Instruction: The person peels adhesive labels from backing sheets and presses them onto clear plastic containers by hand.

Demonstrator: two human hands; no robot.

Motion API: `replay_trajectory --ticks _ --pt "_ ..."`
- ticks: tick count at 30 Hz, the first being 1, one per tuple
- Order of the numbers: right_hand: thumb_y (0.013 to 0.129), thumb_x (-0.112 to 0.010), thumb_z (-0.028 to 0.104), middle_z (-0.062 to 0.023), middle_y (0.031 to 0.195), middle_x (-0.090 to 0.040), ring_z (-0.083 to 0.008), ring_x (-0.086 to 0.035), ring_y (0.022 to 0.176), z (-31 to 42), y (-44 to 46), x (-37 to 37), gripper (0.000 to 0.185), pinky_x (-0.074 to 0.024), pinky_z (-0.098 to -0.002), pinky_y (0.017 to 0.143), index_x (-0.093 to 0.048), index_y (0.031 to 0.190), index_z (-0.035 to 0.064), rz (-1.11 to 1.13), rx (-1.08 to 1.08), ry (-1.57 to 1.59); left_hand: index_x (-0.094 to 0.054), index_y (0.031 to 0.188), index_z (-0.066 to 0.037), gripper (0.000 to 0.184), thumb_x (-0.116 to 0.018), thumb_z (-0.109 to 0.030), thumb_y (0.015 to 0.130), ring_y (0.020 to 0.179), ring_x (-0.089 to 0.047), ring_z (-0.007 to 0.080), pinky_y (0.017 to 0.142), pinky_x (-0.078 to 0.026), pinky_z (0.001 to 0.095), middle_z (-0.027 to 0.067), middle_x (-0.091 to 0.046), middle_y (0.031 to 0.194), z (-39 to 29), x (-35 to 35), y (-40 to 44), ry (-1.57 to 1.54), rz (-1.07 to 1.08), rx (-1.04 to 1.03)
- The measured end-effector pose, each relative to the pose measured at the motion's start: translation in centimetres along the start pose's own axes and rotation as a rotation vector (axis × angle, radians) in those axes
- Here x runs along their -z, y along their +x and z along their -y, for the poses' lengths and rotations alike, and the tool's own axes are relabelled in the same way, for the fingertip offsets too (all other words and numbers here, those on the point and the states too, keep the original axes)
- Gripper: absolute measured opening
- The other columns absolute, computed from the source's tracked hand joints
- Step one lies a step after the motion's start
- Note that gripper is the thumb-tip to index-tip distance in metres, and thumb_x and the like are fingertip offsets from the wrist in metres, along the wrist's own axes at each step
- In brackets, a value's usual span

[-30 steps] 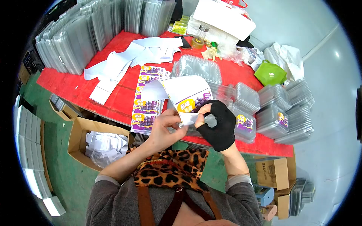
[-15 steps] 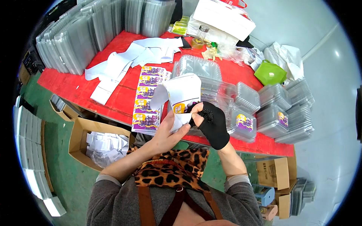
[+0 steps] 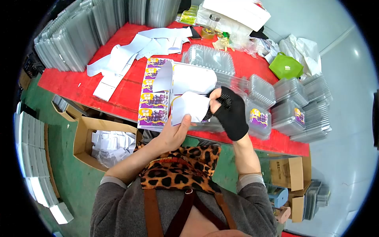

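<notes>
The bare left hand's [image 3: 173, 133] fingers pinch a curled white paper sheet [image 3: 192, 79] low down; the black-gloved right hand's [image 3: 233, 115] seem closed on its 3 o'clock edge. Peeling appears underway, calling for steady left support. Purple-and-orange label sheets [image 3: 153, 100] lie at 11 o'clock from the left.

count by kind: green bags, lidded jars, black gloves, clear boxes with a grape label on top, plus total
green bag: 1
lidded jar: 1
black glove: 1
labelled clear boxes: 2
total: 5
</notes>
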State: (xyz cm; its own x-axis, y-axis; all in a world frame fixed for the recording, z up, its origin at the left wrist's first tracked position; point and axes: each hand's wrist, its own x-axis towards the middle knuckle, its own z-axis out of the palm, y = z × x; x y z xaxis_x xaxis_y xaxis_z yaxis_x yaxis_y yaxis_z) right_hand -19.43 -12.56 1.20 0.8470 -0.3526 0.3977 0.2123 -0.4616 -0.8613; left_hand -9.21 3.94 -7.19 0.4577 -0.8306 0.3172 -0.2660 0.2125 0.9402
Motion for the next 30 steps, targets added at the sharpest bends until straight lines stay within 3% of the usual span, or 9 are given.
replay_trajectory --ticks 3,5,11,14,18,21,23,26,30 --pt "0.092 -0.06 0.006 -0.0032 0.072 -0.062 -0.0103 -0.061 0.064 0.4 0.5 0.5 0.008 -0.0496 -0.0263 0.063 -0.063 0.091 -0.0005 -0.008 -0.147 0.292 -0.051 0.126 0.003 0.037 -0.043 -0.028 0.107 0.091 -0.063 0.0184 0.081 -0.05 0.0326 0.0118 -0.064 0.104 0.5 0.4 0.3 0.12 0.05 0.02" --pt "0.091 -0.061 0.006 -0.0042 0.076 -0.064 -0.011 -0.062 0.069 1.1 0.4 0.1 0.007 -0.0498 -0.0266 0.066 -0.064 0.092 -0.001 0.006 -0.138 0.259 -0.052 0.127 0.002 0.033 -0.049 -0.022 0.105 0.091 -0.062 0.0156 0.08 -0.051 0.0309 0.0095 -0.064 0.105 0.2 0.0 0.5 -0.085 0.002 0.046" --pt "0.075 -0.082 0.01 -0.0086 0.096 -0.068 -0.0244 -0.065 0.089 1.5 -0.1 -0.6 0.027 -0.0506 -0.0353 0.08 -0.071 0.099 0.007 0.096 0.383 -0.296 -0.054 0.128 0.001 0.03 -0.055 -0.014 0.102 0.095 -0.061 0.011 0.081 -0.051 0.027 0.0065 -0.064 0.112 0.0 0.2 0.1 -0.373 -0.039 0.142" --pt "0.07 -0.083 0.015 -0.0078 0.101 -0.07 -0.0266 -0.065 0.095 1.4 -0.7 -0.3 0.034 -0.0497 -0.0386 0.084 -0.073 0.101 0.0082 0.043 0.525 -0.679 -0.055 0.127 0.002 0.029 -0.055 -0.014 0.103 0.096 -0.061 0.0107 0.082 -0.05 0.0254 0.0075 -0.064 0.113 -0.1 0.1 0.0 -0.426 -0.092 0.149" --pt "0.076 -0.083 0.01 -0.0085 0.11 -0.071 -0.0243 -0.065 0.103 1.4 -1.8 -0.3 0.022 -0.0511 -0.0377 0.086 -0.073 0.093 0.0035 0.016 0.524 -0.787 -0.061 0.121 0.001 0.026 -0.055 -0.017 0.104 0.098 -0.061 0.0113 0.085 -0.051 0.026 0.0072 -0.065 0.114 -1.4 0.5 0.6 -0.35 -0.015 0.259" --pt "0.081 -0.077 0.004 -0.013 0.115 -0.069 -0.0228 -0.064 0.107 1.4 -3.9 0.7 0.018 -0.0516 -0.0402 0.092 -0.072 0.097 -0.0028 -0.27 0.199 -0.285 -0.062 0.124 -0.001 0.031 -0.054 -0.025 0.104 0.095 -0.063 0.0135 0.089 -0.05 0.0281 0.0047 -0.066 0.112 -0.7 0.9 1.2 -0.261 0.076 0.125" --pt "0.086 -0.072 0.006 -0.0163 0.115 -0.069 -0.0238 -0.065 0.105 0.6 -5.3 2.6 0.022 -0.0523 -0.0411 0.093 -0.07 0.103 -0.0069 -0.525 0.159 0.029 -0.064 0.126 -0.003 0.046 -0.035 -0.035 0.109 0.116 -0.059 0.0232 0.101 -0.047 0.0397 0.0125 -0.062 0.13 -1.9 1.2 1.8 -0.297 0.071 0.143" --pt "0.091 -0.067 0.017 -0.0183 0.108 -0.072 -0.0252 -0.07 0.095 1.1 -6.0 3.7 0.032 -0.054 -0.0379 0.087 -0.069 0.108 -0.0095 -0.84 0.14 0.465 -0.058 0.135 -0.002 0.046 -0.036 -0.033 0.107 0.129 -0.052 0.025 0.108 -0.043 0.0412 0.0156 -0.058 0.137 -0.4 1.0 1.8 -0.386 0.076 0.081" --pt "0.089 -0.064 0.005 -0.0164 0.104 -0.072 -0.0256 -0.069 0.093 1.8 -6.1 2.5 0.02 -0.0519 -0.0393 0.089 -0.07 0.101 -0.0086 -0.665 0.232 -0.33 -0.052 0.139 -0.001 0.05 -0.067 -0.016 0.093 0.123 -0.055 0.0184 0.103 -0.045 0.0345 0.009 -0.056 0.137 -2.5 0.8 2.9 -0.367 0.183 0.118"
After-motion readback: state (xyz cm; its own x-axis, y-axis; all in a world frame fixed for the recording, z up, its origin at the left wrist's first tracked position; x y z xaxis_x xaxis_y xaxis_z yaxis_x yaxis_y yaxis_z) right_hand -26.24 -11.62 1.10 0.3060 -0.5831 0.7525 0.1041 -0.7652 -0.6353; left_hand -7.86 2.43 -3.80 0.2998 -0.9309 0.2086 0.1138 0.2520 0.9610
